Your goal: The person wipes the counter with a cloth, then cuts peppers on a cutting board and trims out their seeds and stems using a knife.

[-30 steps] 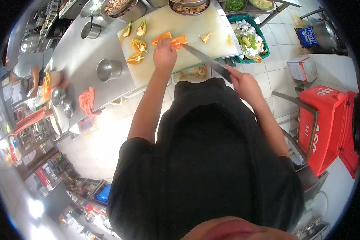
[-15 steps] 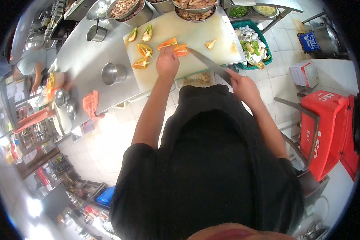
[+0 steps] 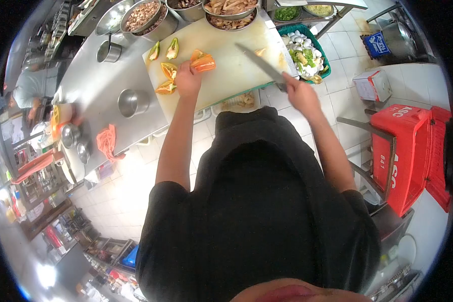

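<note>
Orange pepper pieces (image 3: 204,63) are held at the upper centre of the frame on the cutting board (image 3: 229,79), to the upper right of the left hand (image 3: 187,80), the nearer one; its grip is closed on their left end. Their long axis is laid roughly crosswise. The knife (image 3: 259,61) is clamped in the right hand (image 3: 303,94), its tip now parted from the pieces, unlike in the earlier frame.
</note>
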`<state>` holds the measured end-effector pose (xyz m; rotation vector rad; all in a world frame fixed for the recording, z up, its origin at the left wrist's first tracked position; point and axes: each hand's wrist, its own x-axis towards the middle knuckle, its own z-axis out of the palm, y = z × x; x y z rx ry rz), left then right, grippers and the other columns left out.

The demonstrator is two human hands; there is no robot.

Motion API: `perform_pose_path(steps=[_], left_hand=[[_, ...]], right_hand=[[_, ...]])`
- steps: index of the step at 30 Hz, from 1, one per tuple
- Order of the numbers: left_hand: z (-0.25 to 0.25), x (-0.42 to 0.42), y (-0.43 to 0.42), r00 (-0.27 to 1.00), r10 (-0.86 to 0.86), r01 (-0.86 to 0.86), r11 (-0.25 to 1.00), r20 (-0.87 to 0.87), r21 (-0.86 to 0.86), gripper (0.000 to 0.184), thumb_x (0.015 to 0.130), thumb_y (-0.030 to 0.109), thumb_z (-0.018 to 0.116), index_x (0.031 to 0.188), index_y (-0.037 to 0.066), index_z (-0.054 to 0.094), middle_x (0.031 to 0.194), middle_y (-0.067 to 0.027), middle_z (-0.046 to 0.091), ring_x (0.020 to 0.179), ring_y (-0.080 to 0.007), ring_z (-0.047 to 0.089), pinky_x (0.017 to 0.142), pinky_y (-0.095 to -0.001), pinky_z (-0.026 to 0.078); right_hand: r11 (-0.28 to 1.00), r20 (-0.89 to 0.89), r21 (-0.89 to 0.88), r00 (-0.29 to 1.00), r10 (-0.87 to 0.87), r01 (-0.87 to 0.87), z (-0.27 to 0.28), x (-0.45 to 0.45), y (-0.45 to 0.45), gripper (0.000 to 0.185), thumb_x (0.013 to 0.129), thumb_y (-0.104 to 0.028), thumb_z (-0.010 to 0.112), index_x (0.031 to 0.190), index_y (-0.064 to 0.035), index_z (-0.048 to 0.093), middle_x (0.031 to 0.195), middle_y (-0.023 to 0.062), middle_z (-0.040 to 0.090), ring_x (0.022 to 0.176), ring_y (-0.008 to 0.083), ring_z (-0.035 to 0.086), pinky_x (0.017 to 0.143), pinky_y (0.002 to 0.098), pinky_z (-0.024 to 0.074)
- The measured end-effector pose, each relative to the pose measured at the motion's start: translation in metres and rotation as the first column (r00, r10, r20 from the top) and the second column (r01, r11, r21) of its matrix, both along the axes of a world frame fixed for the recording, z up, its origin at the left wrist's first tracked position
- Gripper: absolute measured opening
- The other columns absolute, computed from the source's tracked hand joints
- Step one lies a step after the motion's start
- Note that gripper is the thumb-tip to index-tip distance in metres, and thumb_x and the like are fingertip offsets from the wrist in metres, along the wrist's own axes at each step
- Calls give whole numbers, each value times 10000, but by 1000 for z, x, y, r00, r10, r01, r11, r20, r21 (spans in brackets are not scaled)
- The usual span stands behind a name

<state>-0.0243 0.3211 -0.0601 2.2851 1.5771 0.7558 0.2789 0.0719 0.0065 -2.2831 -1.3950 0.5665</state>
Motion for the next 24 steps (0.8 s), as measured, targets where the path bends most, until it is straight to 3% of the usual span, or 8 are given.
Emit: perform_pose_path(steps=[1, 6, 9, 13, 15, 18, 20, 24], left_hand=[[0, 1, 3, 1000, -2, 2, 1000, -3, 10, 252, 887, 76, 612, 1120, 54, 705, 1067, -201, 698, 947, -409, 683, 817, -502, 568], [1, 17, 28, 999, 47, -47, 999, 22, -8, 258, 890, 104, 614, 1123, 55, 714, 1044, -213, 708, 911, -423, 689, 790, -512, 568], [5, 19, 42, 999, 38, -37, 997, 17, -71, 236, 884, 109, 623, 1090, 55, 726, 1020, -211, 710, 867, -427, 691, 772, -511, 569], [18, 3, 42, 990, -44, 35, 997, 135, 68, 239, 875, 119, 634, 1081, 54, 736, 1022, -214, 711, 849, -414, 700, 763, -492, 573], [29, -5, 44, 977, -48, 33, 996, 206, 77, 251, 871, 130, 642, 1090, 49, 735, 1034, -223, 710, 879, -402, 705, 773, -479, 573], [51, -23, 55, 983, 10, -21, 998, 185, 57, 270, 869, 148, 650, 1101, 36, 732, 1069, -231, 711, 958, -386, 706, 827, -466, 570], [39, -38, 87, 997, 27, -32, 997, 78, 70, 289, 864, 159, 661, 1115, 30, 726, 1090, -229, 713, 998, -385, 701, 866, -462, 566], [37, -40, 126, 999, -41, 40, 996, 7, 76, 352, 858, 195, 684, 1178, 52, 720, 1139, -221, 717, 1046, -383, 698, 916, -459, 563]], right_hand=[[995, -14, -76, 997, -72, 71, 5, 14, 5, 400, 968, -207, 560, 1349, -243, 679, 917, 268, 699, 836, 421, 703, 762, 519, 553], [981, 222, -34, 959, -178, 190, 11, 74, 15, 434, 975, -218, 503, 1383, -218, 651, 979, 273, 706, 874, 443, 699, 797, 548, 550], [974, 194, -18, 957, -217, 224, 10, 79, 7, 435, 975, -211, 507, 1386, -212, 647, 1002, 273, 704, 898, 448, 696, 807, 556, 544], [999, 59, 38, 997, -42, 39, -2, 33, -13, 447, 986, -209, 504, 1419, -213, 616, 990, 272, 707, 890, 475, 685, 805, 568, 536], [992, 50, -33, 991, -123, 124, -3, 25, -18, 455, 989, -205, 509, 1436, -192, 595, 981, 278, 707, 895, 477, 686, 799, 560, 540], [980, 78, 18, 976, -201, 200, -17, 46, -31, 462, 992, -200, 520, 1449, -152, 570, 970, 291, 705, 900, 482, 687, 792, 548, 546], [967, 38, 38, 967, -252, 250, -9, 54, -34, 465, 984, -186, 558, 1442, -104, 566, 958, 312, 699, 899, 480, 691, 780, 534, 551], [985, -60, 61, 986, -158, 162, -4, 42, -44, 510, 953, -151, 605, 1459, -106, 556, 946, 311, 702, 895, 470, 699, 785, 522, 550]])
